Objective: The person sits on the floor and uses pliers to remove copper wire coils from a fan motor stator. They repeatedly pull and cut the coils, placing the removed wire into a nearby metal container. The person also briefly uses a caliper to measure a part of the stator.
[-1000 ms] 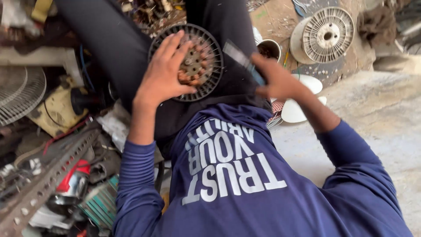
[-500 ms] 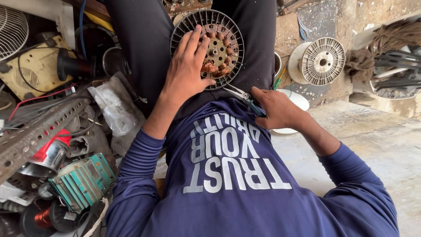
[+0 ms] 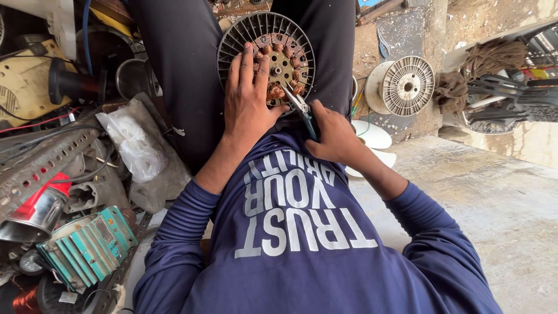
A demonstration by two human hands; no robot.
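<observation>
left hand (image 3: 249, 107): flat on the fan motor stator (image 3: 267, 54), fingers spread and extended over the left part of the winding ring, palm pressing down; no wrap-around grip, just holding it steady
right hand (image 3: 335, 136): fingers curled closed around the handles of the pliers (image 3: 300, 109), fist tight
pliers: dark handles inside right fist, metal tip pointing up-left, tip touching lower edge of copper coils (image 3: 286, 70)
fan motor stator: round, dark slotted rim, ring of copper coils around pale centre hub; sits on the lap between the thighs in dark trousers (image 3: 186, 70), upper middle of view
coils: reddish-brown, partly covered by left fingers
torso: navy long-sleeve shirt (image 3: 302, 244) with white lettering, fills lower centre
left clutter: teal finned motor housing (image 3: 87, 244), red-and-silver can (image 3: 40, 206), perforated metal angle bar (image 3: 40, 166), clear plastic bag (image 3: 136, 145)
right side: white wire spool (image 3: 404, 87) on concrete floor (image 3: 500, 203), well apart from hands; white fan blade (image 3: 372, 135) just beside right wrist
</observation>
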